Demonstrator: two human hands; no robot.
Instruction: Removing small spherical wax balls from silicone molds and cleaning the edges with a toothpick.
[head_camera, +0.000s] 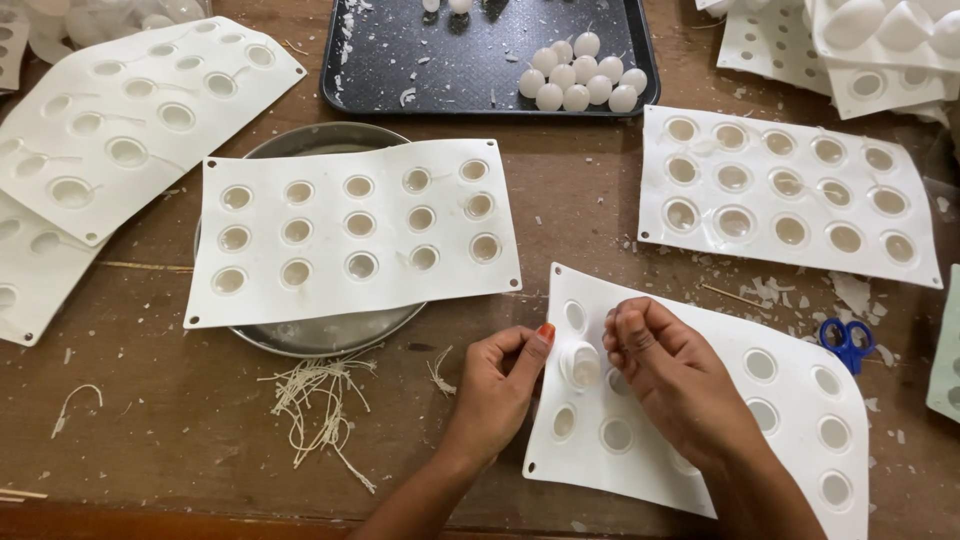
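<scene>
A white flexible mould sheet (740, 400) with round cavities lies at the near right of the wooden table. Both my hands work on one cavity near its left edge. My left hand (500, 385) grips that edge, thumb pressing beside a white wax ball (582, 364) that bulges out of the cavity. On the ball's other side my right hand (665, 375) rests on the sheet, fingers curled and pinching. Whether the ball is free of the mould cannot be told.
A second white mould (350, 230) lies over a round metal plate (320, 335). More moulds sit at left (130, 110) and right (790, 195). A black tray (480, 60) holds several white wax balls (580, 75). Wick trimmings (320, 400) and blue scissors (847, 340) lie nearby.
</scene>
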